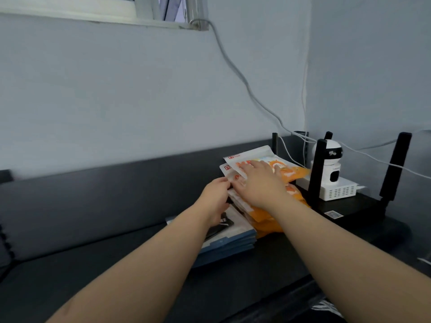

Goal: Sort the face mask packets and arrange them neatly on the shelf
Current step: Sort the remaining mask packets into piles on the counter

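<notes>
Black shelf, orange packets just beside router, right hand flat atop

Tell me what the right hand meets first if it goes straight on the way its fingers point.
The right hand lies flat on the top orange packet; past its edge, likely the dark back panel, though depth is unclear.

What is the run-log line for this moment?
phase: arranging | left hand: pinches orange packets at left edge | right hand: flat on top | blue packets: stacked alongside, left | surface: black shelf
</notes>
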